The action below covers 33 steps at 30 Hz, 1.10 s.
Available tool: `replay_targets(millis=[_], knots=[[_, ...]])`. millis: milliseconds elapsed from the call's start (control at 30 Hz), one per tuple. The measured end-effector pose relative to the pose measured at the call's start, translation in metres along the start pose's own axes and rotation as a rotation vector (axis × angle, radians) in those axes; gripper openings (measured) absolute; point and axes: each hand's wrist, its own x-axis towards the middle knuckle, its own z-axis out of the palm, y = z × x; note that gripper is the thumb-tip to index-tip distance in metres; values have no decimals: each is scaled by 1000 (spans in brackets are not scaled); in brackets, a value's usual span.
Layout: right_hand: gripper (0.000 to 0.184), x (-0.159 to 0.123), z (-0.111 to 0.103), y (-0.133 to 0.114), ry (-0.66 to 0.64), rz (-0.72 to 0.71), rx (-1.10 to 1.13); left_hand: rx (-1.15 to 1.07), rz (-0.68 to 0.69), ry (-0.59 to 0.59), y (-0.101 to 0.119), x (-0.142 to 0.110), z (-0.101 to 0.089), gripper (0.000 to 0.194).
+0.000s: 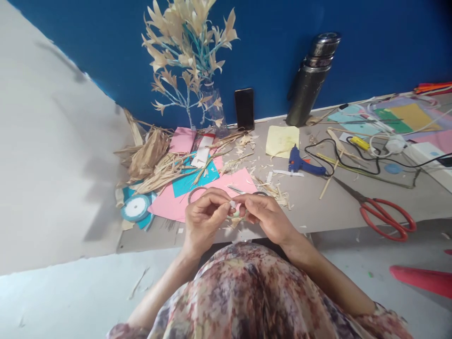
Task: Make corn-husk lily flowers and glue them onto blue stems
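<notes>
My left hand and my right hand meet just above the near edge of the grey table. Both are closed in a pinch on one small white piece held between their fingertips. Under the hands lie a pink paper sheet and small scissors. Dried husk strips are piled to the left. A branch of husk leaves stands in a clear vase at the back.
A blue glue gun with its black cord, big red-handled scissors, a yellow paper, a black phone, a steel flask and a white tape roll are spread over the table. Coloured sheets lie at the far right.
</notes>
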Motion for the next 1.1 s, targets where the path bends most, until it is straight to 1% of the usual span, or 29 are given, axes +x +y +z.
replay_targets(millis=[167,333,533,667,767,967,1100], knots=[[41,-2,5,-9,47,-22,-71,63,28,-19,2,-1,-1,11],[29,0,10,-15,118,-72,-167,106,54,-26,0,-3,-3,12],[23,-1,9,-15,129,-63,-181,122,63,-53,0,-7,-5,11],[25,-2,7,-11,117,-25,-158,104,57,-65,-2,-9,-5,10],[25,-2,6,-6,126,-3,-136,78,28,-53,-2,-10,-5,9],[21,-2,1,-2,205,29,-56,63,-82,-1,-2,-8,-4,13],[22,1,-1,-2,207,55,65,-46,-152,12,-8,-6,-4,11]])
